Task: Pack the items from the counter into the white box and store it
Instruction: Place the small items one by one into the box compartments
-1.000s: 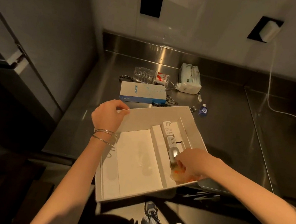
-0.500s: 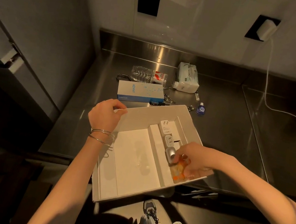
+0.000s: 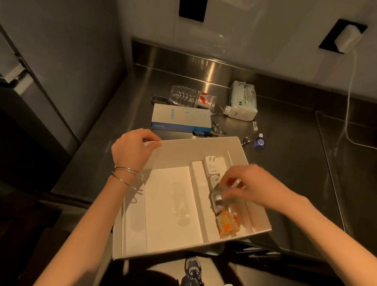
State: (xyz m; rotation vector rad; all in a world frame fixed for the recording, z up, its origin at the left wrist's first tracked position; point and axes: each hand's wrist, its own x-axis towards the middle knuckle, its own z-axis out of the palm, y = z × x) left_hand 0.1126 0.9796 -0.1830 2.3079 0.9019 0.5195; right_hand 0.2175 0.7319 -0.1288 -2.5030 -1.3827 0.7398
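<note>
The open white box (image 3: 197, 141) rests on the steel counter (image 3: 288, 170), its near end hanging past the front edge. My left hand (image 3: 132, 151) grips its back-left rim. My right hand (image 3: 249, 186) hovers over the right compartment, fingers spread and pointing down at a small silver item (image 3: 218, 199). An orange packet (image 3: 228, 222) lies free in the near right corner. A white charger (image 3: 212, 167) sits further back in that compartment. Behind the box lie a blue-and-white Anker box (image 3: 181, 119), a crushed water bottle (image 3: 189, 97), a tissue pack (image 3: 242, 100) and a small blue bottle (image 3: 259, 141).
A chain (image 3: 217, 129) and a black pen (image 3: 204, 134) lie just behind the box. A white cable (image 3: 351, 93) runs from a wall plug down across the right counter. Grey cabinets stand on the left. A raised steel backsplash closes the counter's far side.
My right hand has let go of the orange packet in the box's near right corner and moved back over the silver item. My left hand stays on the rim.
</note>
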